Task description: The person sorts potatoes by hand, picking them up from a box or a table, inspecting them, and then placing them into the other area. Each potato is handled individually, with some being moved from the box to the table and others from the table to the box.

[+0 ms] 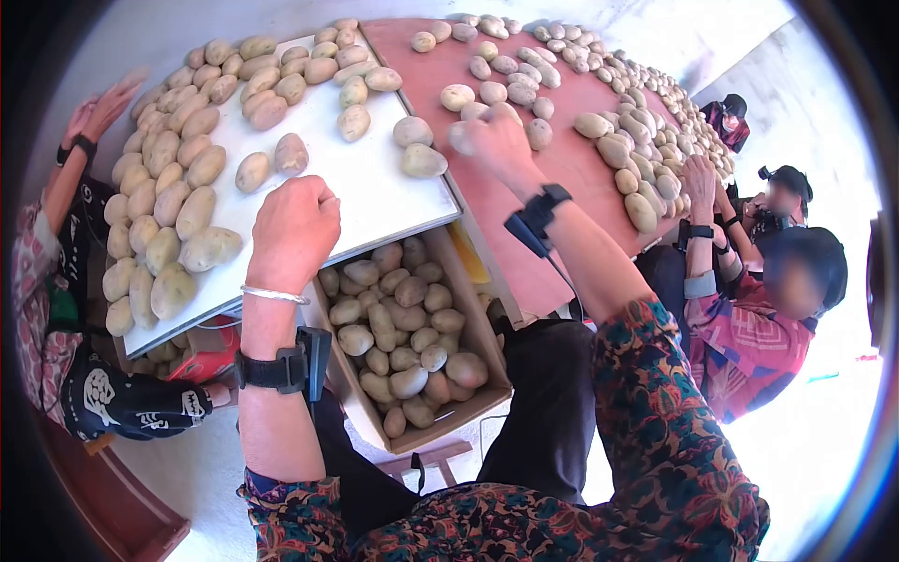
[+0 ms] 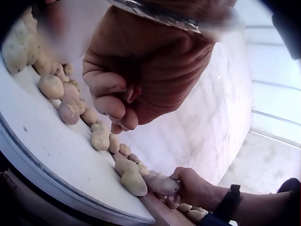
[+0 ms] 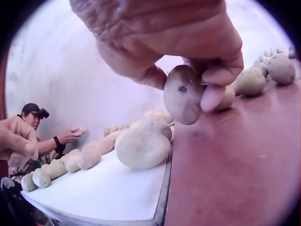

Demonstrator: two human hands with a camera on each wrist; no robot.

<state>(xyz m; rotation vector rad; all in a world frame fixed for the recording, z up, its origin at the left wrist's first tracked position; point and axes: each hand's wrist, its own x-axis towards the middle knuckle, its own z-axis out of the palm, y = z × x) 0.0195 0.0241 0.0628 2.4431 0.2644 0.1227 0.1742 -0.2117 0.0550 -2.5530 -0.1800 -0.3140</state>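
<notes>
We see the right hand (image 3: 174, 37) pinching a potato (image 3: 185, 103) in its fingertips, at the upper middle of the right-wrist view, with the red table (image 3: 235, 165) below. The potato is a rounded oval, its skin pale tan, turning browner at the upper end, with one dark pit facing us. At centre left of the head view, the left hand (image 1: 295, 229) has its fingers curled in, seemingly around nothing.
</notes>
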